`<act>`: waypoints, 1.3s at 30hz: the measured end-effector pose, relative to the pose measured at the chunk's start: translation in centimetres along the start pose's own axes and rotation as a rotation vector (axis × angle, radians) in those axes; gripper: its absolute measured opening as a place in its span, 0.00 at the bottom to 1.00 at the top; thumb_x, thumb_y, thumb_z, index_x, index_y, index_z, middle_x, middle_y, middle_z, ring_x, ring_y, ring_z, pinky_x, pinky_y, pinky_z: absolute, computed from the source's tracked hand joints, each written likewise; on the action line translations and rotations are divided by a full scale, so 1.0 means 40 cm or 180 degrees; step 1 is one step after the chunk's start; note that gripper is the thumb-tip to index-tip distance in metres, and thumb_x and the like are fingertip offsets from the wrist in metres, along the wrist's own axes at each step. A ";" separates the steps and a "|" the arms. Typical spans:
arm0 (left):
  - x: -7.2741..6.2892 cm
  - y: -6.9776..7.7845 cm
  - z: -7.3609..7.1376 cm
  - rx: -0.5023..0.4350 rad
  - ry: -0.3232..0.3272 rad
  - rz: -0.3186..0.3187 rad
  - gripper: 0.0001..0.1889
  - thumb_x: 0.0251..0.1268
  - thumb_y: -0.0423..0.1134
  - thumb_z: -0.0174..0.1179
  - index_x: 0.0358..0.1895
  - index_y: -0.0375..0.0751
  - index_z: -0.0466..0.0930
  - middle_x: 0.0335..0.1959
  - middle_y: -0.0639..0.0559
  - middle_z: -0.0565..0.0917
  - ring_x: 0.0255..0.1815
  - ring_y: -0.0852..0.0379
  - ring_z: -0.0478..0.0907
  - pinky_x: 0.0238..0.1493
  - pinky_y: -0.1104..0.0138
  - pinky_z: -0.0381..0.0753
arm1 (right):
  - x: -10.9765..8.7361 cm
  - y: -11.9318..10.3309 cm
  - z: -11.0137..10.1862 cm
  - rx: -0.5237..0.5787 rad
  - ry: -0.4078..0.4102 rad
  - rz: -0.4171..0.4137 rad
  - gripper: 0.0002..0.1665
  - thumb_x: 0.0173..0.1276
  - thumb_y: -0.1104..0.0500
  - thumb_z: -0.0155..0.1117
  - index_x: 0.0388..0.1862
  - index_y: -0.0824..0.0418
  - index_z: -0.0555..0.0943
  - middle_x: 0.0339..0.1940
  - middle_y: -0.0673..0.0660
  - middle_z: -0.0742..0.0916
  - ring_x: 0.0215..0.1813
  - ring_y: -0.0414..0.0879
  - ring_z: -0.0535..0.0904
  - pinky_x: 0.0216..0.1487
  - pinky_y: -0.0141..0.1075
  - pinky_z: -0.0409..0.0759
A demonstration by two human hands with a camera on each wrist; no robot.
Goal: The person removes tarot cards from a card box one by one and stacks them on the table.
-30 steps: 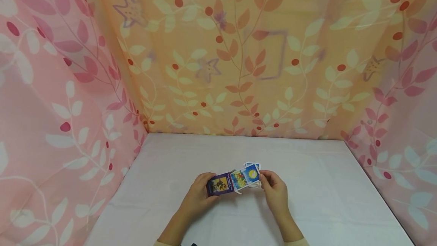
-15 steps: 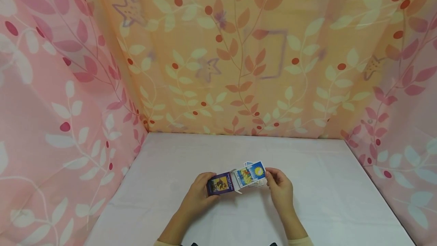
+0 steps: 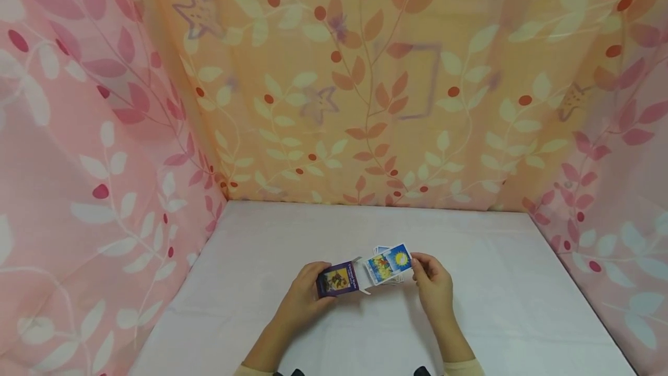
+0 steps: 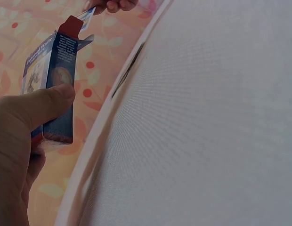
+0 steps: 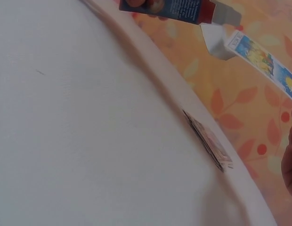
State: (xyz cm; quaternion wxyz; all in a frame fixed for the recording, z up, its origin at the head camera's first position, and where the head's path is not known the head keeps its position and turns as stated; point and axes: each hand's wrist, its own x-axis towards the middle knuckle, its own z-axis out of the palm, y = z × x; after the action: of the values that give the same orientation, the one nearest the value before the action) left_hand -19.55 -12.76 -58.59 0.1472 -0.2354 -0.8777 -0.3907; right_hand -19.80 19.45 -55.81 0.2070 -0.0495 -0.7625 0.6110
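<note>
My left hand grips a dark purple card box by its long sides, the thumb along one narrow face in the left wrist view. The box's end flaps stand open toward the right. Between thumb and fingers, my right hand pinches the outer end of a picture card with a yellow sun on blue. That card is held just off the box's open end. Below and behind it, a small pile of cards lies on the table, partly hidden by the held card in the head view.
A white cloth covers the table. Patterned curtains stand around it: an orange one at the back, a pink one at the left and another pink one at the right.
My right hand has drawn the sun card rightward, away from the box, and a gap now shows between card and box. The left hand and box have stayed nearly still.
</note>
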 end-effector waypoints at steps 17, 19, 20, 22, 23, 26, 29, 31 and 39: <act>0.002 -0.003 0.001 0.0093 0.0031 0.0057 0.42 0.47 0.46 0.82 0.69 0.53 0.72 0.65 0.57 0.77 0.67 0.55 0.75 0.71 0.52 0.75 | 0.072 -0.010 -0.031 -0.0430 -0.0352 -0.0148 0.12 0.78 0.54 0.61 0.51 0.58 0.85 0.37 0.65 0.86 0.32 0.45 0.78 0.28 0.29 0.80; 0.003 -0.001 0.000 0.0102 0.0012 0.0052 0.42 0.48 0.46 0.81 0.69 0.52 0.72 0.65 0.57 0.77 0.67 0.55 0.74 0.71 0.53 0.75 | 0.082 -0.013 -0.038 -0.0497 -0.0423 -0.0142 0.11 0.79 0.54 0.60 0.52 0.57 0.84 0.38 0.66 0.86 0.33 0.46 0.79 0.29 0.29 0.80; 0.004 0.000 0.000 0.0101 0.0002 0.0052 0.42 0.48 0.46 0.81 0.69 0.52 0.72 0.65 0.57 0.77 0.67 0.55 0.74 0.71 0.53 0.75 | 0.086 -0.014 -0.042 -0.0537 -0.0448 -0.0146 0.11 0.79 0.55 0.60 0.51 0.57 0.84 0.37 0.65 0.85 0.33 0.47 0.79 0.29 0.29 0.80; 0.005 0.002 -0.001 0.0101 -0.0006 0.0057 0.41 0.48 0.45 0.81 0.69 0.51 0.72 0.65 0.57 0.78 0.67 0.56 0.74 0.71 0.54 0.75 | 0.093 -0.015 -0.049 -0.0607 -0.0504 -0.0142 0.10 0.79 0.55 0.59 0.51 0.57 0.84 0.35 0.62 0.85 0.34 0.48 0.79 0.29 0.30 0.81; 0.006 0.002 -0.001 0.0107 -0.0001 0.0072 0.41 0.48 0.45 0.81 0.69 0.50 0.72 0.65 0.56 0.78 0.67 0.56 0.74 0.71 0.54 0.75 | 0.097 -0.015 -0.052 -0.0620 -0.0526 -0.0146 0.10 0.79 0.56 0.59 0.51 0.57 0.84 0.35 0.61 0.85 0.34 0.49 0.79 0.29 0.30 0.81; 0.006 0.004 -0.002 0.0120 0.0015 0.0079 0.41 0.48 0.45 0.81 0.68 0.49 0.72 0.64 0.56 0.78 0.67 0.56 0.74 0.71 0.55 0.76 | 0.110 -0.013 -0.057 -0.0655 -0.0604 -0.0189 0.10 0.79 0.56 0.60 0.50 0.58 0.85 0.33 0.58 0.85 0.34 0.49 0.79 0.29 0.30 0.80; 0.006 0.005 -0.003 0.0127 0.0034 0.0077 0.41 0.48 0.45 0.81 0.68 0.49 0.72 0.64 0.56 0.78 0.67 0.56 0.75 0.70 0.54 0.76 | 0.124 -0.007 -0.061 -0.0649 -0.0687 -0.0252 0.11 0.78 0.56 0.60 0.50 0.59 0.85 0.34 0.62 0.85 0.33 0.48 0.79 0.29 0.30 0.80; 0.005 0.005 -0.004 0.0111 0.0031 0.0058 0.41 0.48 0.45 0.81 0.68 0.49 0.73 0.65 0.56 0.78 0.67 0.56 0.75 0.71 0.54 0.76 | 0.133 -0.003 -0.063 -0.0654 -0.0754 -0.0284 0.11 0.78 0.55 0.61 0.50 0.59 0.85 0.34 0.63 0.85 0.33 0.47 0.79 0.29 0.30 0.79; 0.005 -0.002 -0.003 0.0114 0.0025 0.0076 0.40 0.49 0.46 0.81 0.68 0.49 0.73 0.64 0.56 0.78 0.67 0.56 0.74 0.71 0.55 0.75 | 0.169 0.018 -0.057 -0.0767 -0.1127 -0.0447 0.11 0.78 0.53 0.61 0.51 0.55 0.85 0.37 0.53 0.86 0.37 0.46 0.79 0.34 0.31 0.82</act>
State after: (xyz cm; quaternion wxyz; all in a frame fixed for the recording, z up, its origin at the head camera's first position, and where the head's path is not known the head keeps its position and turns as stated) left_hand -19.75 -12.81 -58.47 0.1595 -0.2416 -0.8811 -0.3740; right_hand -25.23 23.91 -54.37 0.1044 0.0874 -0.8559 0.4989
